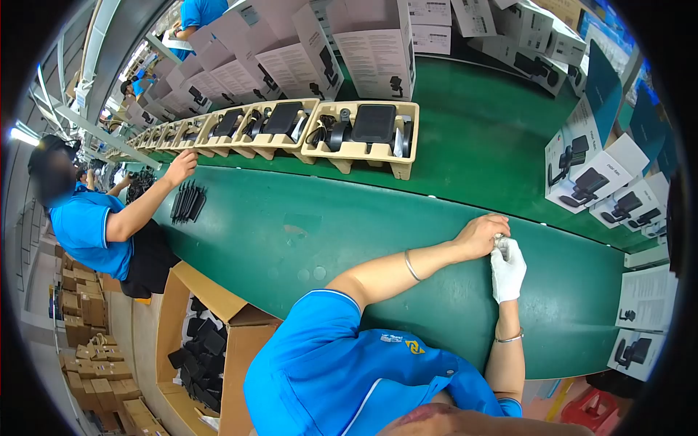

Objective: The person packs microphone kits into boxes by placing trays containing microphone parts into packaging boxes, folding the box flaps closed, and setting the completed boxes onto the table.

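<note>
My left hand (483, 236) is bare and closed, its fingers pinched together over the green table. Against it, my right hand (507, 271), in a white glove, is closed too. Between the fingertips of both hands is a small pale or silvery item (498, 239), too small and too covered to name. The hands meet above the table (407, 240), to the right of its middle. The nearest tray (360, 150) lies farther off to the left, holding a black device and parts.
Moulded trays (280, 147) line the belt (465, 138), with open printed boxes (374, 54) behind. More boxes (589, 167) stand right. A co-worker (94, 225) reaches to the trays near black strips (189, 202). A carton (243, 341) of black parts sits lower left.
</note>
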A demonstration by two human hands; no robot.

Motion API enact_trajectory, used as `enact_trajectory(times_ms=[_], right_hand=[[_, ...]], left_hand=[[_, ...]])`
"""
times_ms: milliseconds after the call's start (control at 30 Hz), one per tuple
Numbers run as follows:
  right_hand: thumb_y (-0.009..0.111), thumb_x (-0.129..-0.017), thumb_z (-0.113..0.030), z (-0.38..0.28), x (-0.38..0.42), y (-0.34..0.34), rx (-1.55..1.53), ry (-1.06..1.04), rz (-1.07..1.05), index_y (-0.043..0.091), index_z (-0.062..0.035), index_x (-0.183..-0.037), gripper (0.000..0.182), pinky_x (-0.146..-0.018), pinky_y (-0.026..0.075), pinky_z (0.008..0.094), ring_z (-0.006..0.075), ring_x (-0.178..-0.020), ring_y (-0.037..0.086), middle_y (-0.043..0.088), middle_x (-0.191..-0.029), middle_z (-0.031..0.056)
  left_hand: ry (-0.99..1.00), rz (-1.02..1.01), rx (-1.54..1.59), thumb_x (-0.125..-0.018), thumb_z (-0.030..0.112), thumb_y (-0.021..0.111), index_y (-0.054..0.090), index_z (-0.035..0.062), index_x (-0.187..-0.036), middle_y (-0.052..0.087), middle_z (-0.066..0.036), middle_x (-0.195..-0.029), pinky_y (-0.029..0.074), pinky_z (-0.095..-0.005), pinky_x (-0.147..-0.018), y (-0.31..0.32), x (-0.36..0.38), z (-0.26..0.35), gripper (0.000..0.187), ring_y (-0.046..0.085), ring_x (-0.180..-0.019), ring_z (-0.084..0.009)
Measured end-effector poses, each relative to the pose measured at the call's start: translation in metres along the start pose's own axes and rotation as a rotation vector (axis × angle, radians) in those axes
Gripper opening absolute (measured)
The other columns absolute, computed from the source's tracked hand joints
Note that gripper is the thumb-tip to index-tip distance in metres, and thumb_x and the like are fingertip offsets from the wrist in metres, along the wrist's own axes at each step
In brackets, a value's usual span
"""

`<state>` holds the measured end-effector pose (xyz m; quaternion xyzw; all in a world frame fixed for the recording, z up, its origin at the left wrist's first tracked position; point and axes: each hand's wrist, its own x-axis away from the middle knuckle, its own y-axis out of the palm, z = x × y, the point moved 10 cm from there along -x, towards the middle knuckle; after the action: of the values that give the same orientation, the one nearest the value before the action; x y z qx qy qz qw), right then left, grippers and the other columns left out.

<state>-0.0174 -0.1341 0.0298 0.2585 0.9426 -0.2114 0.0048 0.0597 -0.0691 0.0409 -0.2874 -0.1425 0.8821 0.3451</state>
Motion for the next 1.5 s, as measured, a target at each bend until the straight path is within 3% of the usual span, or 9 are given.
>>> enact_trajectory(times_ms=[1133, 1500], right_hand=[[0.057, -0.070, -0.001, -0.034, 0.007, 0.027, 0.096, -0.098, 0.022, 0.062, -0.0020, -0.085, 0.016, -0.056, 0.043, 0.0275, 0.0184, -0.058, 0.052, 0.060, -0.072, 0.0070], [0.058, -0.070, -0.003, -0.035, 0.010, 0.035, 0.159, -0.089, 0.022, 0.061, -0.0027, -0.084, 0.015, -0.057, 0.042, 0.0271, 0.0174, -0.058, 0.051, 0.060, -0.072, 0.0061]], left_hand=[[0.020, 0.003, -0.021, -0.066, -0.007, 0.054, 0.065, 0.0015, -0.081, 0.063, -0.007, -0.096, 0.046, -0.0325, -0.083, -0.031, 0.014, 0.000, 0.021, 0.056, -0.100, -0.0242], [0.015, -0.001, -0.020, -0.063, -0.010, 0.052, 0.065, 0.0017, -0.084, 0.064, -0.008, -0.095, 0.046, -0.0322, -0.085, -0.039, 0.019, -0.006, 0.027, 0.056, -0.100, -0.0240]])
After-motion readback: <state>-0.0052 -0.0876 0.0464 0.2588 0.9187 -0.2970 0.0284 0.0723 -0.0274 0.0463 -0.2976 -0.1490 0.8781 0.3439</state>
